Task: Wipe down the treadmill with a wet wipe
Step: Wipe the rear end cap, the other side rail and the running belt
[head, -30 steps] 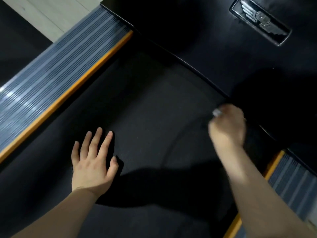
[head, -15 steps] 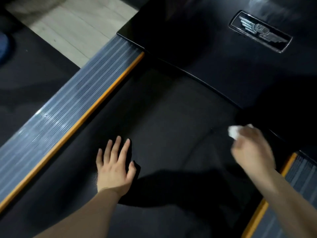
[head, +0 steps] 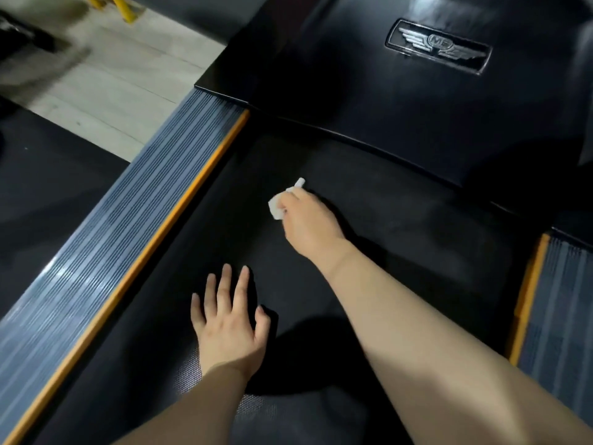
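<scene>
The black treadmill belt fills the middle of the view. My right hand grips a small white wet wipe and presses it onto the belt near its front, left of centre. The wipe sticks out past my fingers on the far and left sides. My left hand lies flat on the belt closer to me, fingers straight and spread. A glossy black motor cover with a winged silver badge lies beyond the belt.
A ribbed grey side rail with an orange edge strip runs along the belt's left. A matching side rail sits at the right. Pale floor and something yellow show at top left.
My right hand has swept the wipe leftward across the belt, from the right side by the motor cover to left of centre. My left hand has stayed flat on the belt.
</scene>
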Motion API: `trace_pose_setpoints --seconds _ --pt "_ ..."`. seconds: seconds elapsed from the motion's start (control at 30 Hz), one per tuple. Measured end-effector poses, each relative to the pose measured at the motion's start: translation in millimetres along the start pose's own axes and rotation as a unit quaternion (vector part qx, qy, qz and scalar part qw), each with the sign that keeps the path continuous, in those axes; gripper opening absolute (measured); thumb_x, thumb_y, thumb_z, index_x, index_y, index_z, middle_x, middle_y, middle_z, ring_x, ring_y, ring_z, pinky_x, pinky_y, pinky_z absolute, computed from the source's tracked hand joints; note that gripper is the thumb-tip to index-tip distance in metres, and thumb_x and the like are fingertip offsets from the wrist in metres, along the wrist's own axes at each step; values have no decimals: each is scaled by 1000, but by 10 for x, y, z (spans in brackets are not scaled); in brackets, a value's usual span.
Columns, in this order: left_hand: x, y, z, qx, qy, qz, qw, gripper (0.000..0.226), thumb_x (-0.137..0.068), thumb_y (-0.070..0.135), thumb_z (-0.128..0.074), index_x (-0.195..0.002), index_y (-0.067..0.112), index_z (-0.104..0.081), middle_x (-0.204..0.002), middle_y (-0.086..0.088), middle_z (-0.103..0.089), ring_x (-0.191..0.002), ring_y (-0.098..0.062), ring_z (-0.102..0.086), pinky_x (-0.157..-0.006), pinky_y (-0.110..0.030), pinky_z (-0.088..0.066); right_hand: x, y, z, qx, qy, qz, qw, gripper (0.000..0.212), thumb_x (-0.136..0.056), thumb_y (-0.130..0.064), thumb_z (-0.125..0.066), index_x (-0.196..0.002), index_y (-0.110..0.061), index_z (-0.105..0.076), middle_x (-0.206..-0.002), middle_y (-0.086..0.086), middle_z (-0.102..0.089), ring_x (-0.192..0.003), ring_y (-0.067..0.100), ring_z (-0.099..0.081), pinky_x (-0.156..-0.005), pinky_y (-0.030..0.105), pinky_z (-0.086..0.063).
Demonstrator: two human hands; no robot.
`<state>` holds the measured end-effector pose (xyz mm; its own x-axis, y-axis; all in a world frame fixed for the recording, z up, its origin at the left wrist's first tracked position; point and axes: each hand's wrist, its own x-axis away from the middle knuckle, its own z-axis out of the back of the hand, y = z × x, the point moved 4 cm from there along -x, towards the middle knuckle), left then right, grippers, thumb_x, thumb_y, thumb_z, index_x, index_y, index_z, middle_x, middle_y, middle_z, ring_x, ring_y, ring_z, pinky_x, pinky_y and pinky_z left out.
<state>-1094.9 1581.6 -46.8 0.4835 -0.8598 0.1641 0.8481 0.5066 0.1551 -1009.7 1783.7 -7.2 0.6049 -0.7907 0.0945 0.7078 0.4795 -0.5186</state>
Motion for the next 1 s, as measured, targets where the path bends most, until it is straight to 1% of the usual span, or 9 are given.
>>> trace_pose_setpoints --seconds 0.1,0.23,0.3,0.4,0.5,0.63,0.7,0.9,1.0 --pt "0 -4 -1 7 -2 1 1000 70 -88 49 -32 -155 31 -26 -163 -2 -23 -152 -25 -11 -122 -51 -2 614 544 349 27 97 -111 989 27 -71 -4 -44 -82 -22 -62 -98 2 -57 -85 30 -60 -75 36 -53" --pt "5 3 0 5 2 -6 1000 71 -87 47 -34 -155 28 -27 -162 -5 -25 -151 -28 -16 -121 -54 -6 1829 1474 847 6 164 -388 907 20 -90 -5 -43 -92 -12 -62 -106 17 -65 -82 35 -61 -65 31 -49" --pt "8 -8 -10 0 5 -4 1000 71 -87 46 -34 -155 27 -27 -162 -6 -26 -150 -29 -17 -120 -55 -8 1903 1645 877 10 185 -438 880 22 -92 -7 -36 -90 -7 -58 -97 21 -65 -70 34 -60 -55 28 -46" --pt "19 1 3 -1 11 -8 1000 71 -85 45 -35 -153 26 -31 -161 -8 -29 -149 -31 -21 -120 -57 -11 1248 1341 686 91 200 -362 906 27 -75 -3 -38 -81 -5 -64 -83 24 -65 -77 39 -65 -69 37 -54" --pt "-9 2 -18 -3 13 -5 1000 72 -84 45 -36 -153 26 -32 -160 -7 -30 -149 -31 -22 -119 -55 -10 243 596 194 107 112 -209 965 30 -79 -6 -45 -100 -8 -67 -102 16 -68 -96 33 -65 -87 34 -51" --pt "0 -13 -25 -1 5 0 1000 72 -85 46 -34 -154 29 -28 -162 -5 -27 -150 -28 -17 -120 -52 -5 -255 -342 -180 21 -36 -6 999 22 -85 -3 -52 -99 -15 -64 -116 10 -62 -104 29 -60 -87 41 -49" --pt "-7 -9 -23 3 7 -1 1000 72 -84 46 -34 -154 28 -30 -162 -5 -27 -150 -28 -18 -120 -53 -6 -78 -132 -23 36 9 -10 999 28 -83 -2 -51 -102 -18 -65 -118 15 -59 -101 34 -60 -85 41 -50" --pt "6 -6 -26 9 11 -2 1000 72 -84 46 -35 -154 28 -29 -162 -6 -27 -150 -29 -18 -120 -54 -7 1458 1516 764 120 150 -344 919 29 -86 -7 -33 -89 -15 -61 -87 10 -61 -82 33 -63 -60 25 -43" --pt "1 -1 -23 11 12 0 1000 72 -84 46 -34 -154 27 -29 -162 -6 -27 -150 -29 -18 -120 -55 -8 1768 1731 911 70 174 -461 867 22 -87 -2 -42 -101 0 -58 -97 21 -60 -82 38 -60 -57 29 -43"
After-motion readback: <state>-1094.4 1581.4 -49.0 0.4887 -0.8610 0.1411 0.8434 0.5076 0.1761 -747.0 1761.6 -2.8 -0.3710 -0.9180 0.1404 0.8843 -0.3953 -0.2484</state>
